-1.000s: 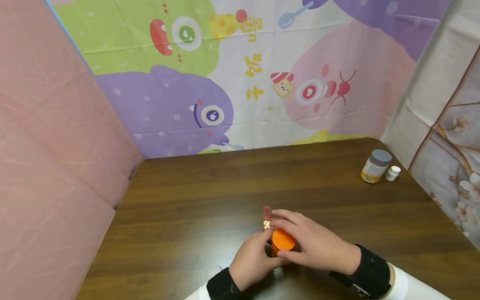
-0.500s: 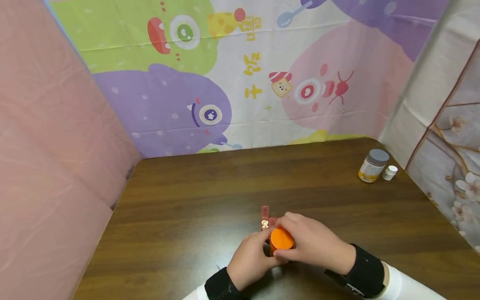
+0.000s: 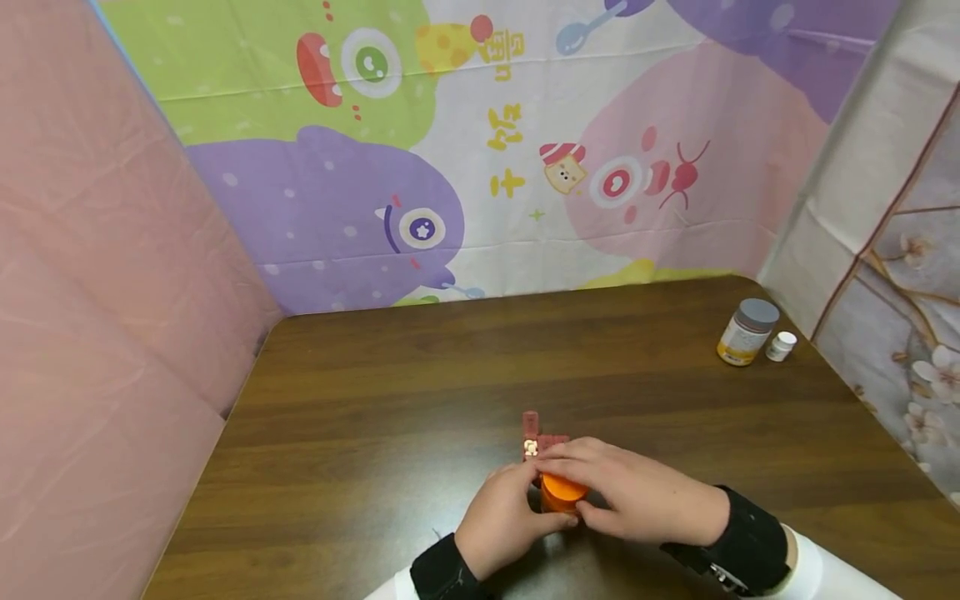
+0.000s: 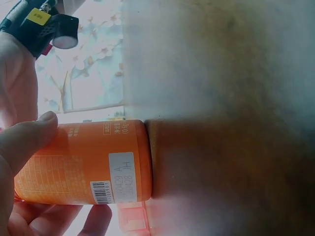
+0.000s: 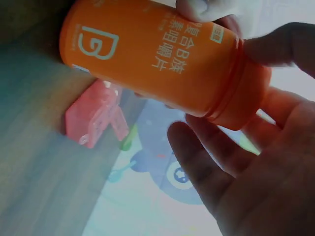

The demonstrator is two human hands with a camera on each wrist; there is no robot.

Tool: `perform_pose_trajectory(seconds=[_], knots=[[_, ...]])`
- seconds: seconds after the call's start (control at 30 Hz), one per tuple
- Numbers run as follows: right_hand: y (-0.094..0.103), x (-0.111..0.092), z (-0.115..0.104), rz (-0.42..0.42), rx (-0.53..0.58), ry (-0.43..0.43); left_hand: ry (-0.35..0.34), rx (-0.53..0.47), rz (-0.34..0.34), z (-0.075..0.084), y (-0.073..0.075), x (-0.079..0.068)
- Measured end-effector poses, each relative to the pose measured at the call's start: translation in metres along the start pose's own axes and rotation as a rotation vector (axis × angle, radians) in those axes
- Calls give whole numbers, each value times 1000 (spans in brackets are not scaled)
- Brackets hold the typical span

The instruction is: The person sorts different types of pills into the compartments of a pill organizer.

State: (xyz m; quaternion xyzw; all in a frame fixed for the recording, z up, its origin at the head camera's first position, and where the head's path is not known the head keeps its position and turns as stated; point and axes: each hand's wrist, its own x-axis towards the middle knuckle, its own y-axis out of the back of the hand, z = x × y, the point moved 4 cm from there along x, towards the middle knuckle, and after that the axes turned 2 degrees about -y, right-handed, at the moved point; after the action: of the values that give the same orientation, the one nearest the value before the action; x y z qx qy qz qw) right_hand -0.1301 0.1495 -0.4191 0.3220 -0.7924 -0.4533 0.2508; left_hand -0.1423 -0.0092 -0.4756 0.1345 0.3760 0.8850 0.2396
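Observation:
An orange supplement bottle point(image 4: 83, 167) stands upright on the table, a printed label and barcode on its side. My left hand point(image 3: 498, 521) grips its body, thumb on the near side and fingers behind. Around the orange screw cap point(image 3: 561, 490) my right hand point(image 3: 645, 493) curls its thumb and fingers; the cap sits on the bottle neck in the right wrist view. Just beyond the bottle lies a red pill organizer point(image 5: 86, 120), partly hidden by the hands. One of its lids point(image 3: 530, 423) is raised, and pale tablets point(image 3: 530, 448) fill that compartment.
A grey-lidded jar point(image 3: 747, 333) and a small white bottle point(image 3: 782, 347) stand at the back right of the brown wooden table point(image 3: 360, 400). Patterned cloth point(image 3: 517, 208) hangs behind the table, with a pink curtain point(image 3: 112, 333) on the left.
My right hand lifted its fingers slightly off the cap's far side and turned, then came back over the cap. The left hand and bottle stay in place.

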Motion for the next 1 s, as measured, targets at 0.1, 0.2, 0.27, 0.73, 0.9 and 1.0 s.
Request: perform_pose_trajectory(seconds=[0.1, 0.2, 0.27, 0.73, 0.9, 1.0], knots=[[0, 3, 1, 63, -51, -51, 7, 1, -1, 0, 0, 0], [-4, 8, 2, 146, -117, -148, 10, -3, -3, 0, -1, 1], [-7, 10, 3, 174, -148, -221, 9, -6, -5, 0, -1, 2], [1, 6, 6, 16, -62, -128, 10, -17, -16, 0, 1, 2], [-2, 5, 5, 43, -105, -158, -2, -14, -4, 1, 1, 2], [-5, 4, 3, 67, -104, -187, -12, -14, 10, 1, 1, 1]])
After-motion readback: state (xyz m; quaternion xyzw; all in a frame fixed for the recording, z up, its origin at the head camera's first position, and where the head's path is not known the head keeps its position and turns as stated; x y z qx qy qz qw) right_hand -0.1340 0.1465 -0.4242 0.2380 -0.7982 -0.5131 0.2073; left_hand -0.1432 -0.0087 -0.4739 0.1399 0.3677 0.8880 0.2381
